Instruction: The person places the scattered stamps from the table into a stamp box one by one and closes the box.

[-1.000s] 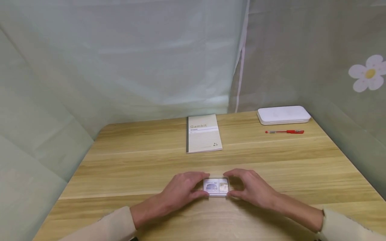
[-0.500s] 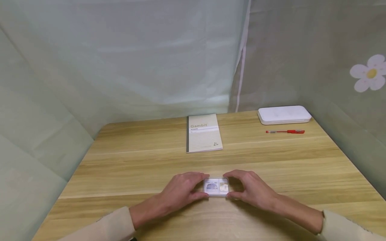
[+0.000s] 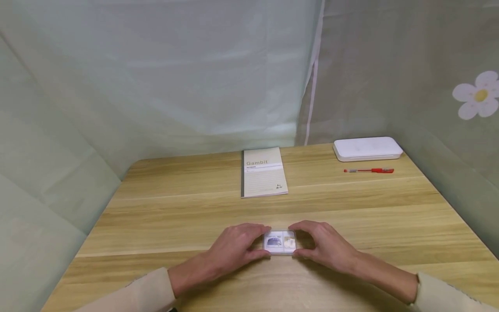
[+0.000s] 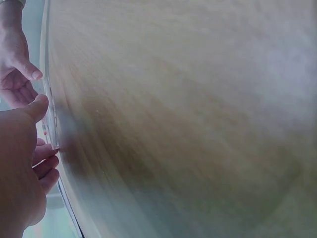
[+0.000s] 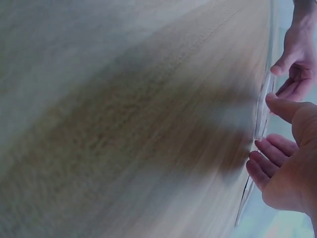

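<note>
A small, flat, clear-edged case (image 3: pixel 279 242) lies on the wooden table in front of me. Two stamp-like pictures show through its top, a bluish one on the left and a yellowish one on the right. My left hand (image 3: pixel 235 245) pinches its left end, thumb on the near edge and forefinger on the far edge. At the right end my right hand (image 3: pixel 328 243) holds it the same way. Both wrist views catch the case only edge-on, as a thin clear strip (image 5: pixel 261 114) between thumb and fingers, low against the tabletop.
Beyond the hands a cream notebook (image 3: pixel 265 173) marked "Gambit" lies on the table (image 3: pixel 175 216). A red pen (image 3: pixel 368 170) and a white oblong box (image 3: pixel 367 149) are at the back right. Fabric curtains (image 3: pixel 218 78) hang around the back and sides.
</note>
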The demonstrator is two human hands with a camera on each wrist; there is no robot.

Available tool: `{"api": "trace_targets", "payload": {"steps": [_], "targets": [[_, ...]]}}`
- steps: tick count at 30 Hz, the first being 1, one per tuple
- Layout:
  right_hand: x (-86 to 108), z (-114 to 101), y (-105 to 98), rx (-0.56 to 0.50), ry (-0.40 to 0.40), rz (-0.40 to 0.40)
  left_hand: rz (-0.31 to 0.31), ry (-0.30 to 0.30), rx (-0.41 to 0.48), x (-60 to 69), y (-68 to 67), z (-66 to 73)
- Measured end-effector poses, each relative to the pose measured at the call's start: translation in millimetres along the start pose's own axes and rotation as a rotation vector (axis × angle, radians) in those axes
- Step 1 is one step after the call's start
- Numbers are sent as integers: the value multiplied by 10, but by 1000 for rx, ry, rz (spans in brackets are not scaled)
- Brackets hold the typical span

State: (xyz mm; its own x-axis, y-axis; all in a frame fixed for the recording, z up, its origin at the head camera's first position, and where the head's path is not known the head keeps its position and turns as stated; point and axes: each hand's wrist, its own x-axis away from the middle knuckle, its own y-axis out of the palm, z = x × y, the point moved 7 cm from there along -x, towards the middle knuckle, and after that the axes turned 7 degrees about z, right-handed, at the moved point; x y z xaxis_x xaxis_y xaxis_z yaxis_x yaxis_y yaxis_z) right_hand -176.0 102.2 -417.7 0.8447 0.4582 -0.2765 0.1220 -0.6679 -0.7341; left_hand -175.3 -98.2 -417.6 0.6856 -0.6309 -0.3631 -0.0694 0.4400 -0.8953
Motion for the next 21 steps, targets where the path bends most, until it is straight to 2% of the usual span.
{"api": "trace_targets", "payload": {"steps": [21], "targets": [[-6, -27, 22, -7, -1, -17, 35, 3, -12, 34, 20, 7]]}}
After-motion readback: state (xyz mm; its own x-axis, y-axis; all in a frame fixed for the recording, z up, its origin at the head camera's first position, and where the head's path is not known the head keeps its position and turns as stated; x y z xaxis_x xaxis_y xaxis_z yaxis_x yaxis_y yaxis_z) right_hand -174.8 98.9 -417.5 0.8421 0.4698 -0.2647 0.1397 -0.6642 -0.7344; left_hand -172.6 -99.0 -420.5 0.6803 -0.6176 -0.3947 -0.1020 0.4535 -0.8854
